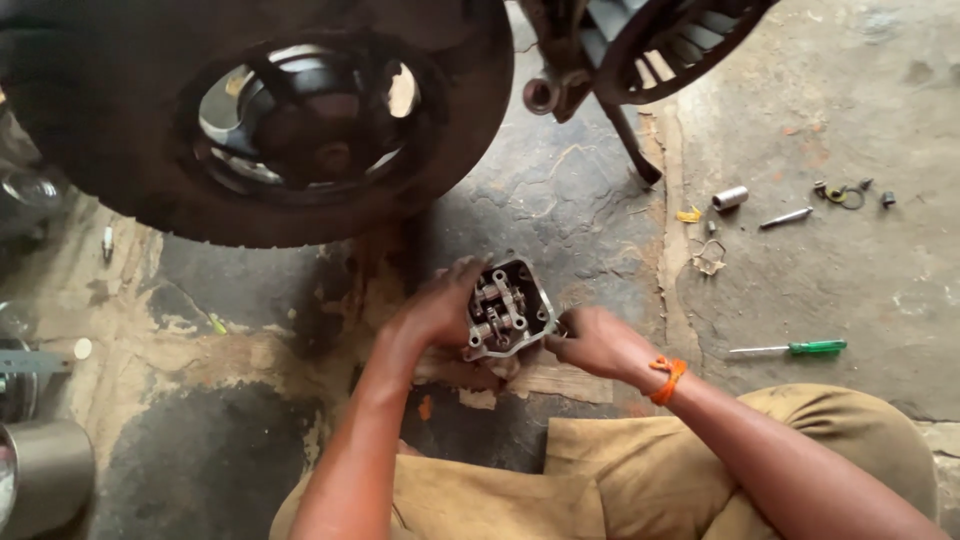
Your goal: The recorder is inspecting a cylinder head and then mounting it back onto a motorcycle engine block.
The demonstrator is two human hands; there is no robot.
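- Metal can (45, 475), far left edge: grey, round, standing on the floor, well apart from my work.
- Motorcycle wheel (250, 120), upper left: black tyre, dark hub, hanging above the stained concrete floor (560, 200).
- My left hand (440, 310): fingers curled and clamped on the left side of the engine cylinder head (508, 308), thumb over its upper edge, propping it tilted off the floor.
- Engine cylinder head, centre, just in front of my knees: grey cast metal, open face towards me, rocker arms and springs showing inside. It sits over a flat scrap of wood or card (560, 380).
- My right hand (595, 345): fingers drawn together at the head's right edge, pinching something small there; what it is I cannot tell. Orange band (668, 378) on that wrist.
- Stand leg (630, 140), upper centre: dark metal, foot on the floor.
- Loose parts, right: a short silver sleeve (730, 197), a thin steel pin (786, 217), small rings and nuts (848, 192).
- Green-handled screwdriver (790, 348), right, lying flat, near my right arm.
- Risks, as I judge them: the head is held on one side only, so a slackened left grip could tip it and knock the rockers on concrete; grit from this floor could enter the open face; the small loose parts could roll off and be lost.
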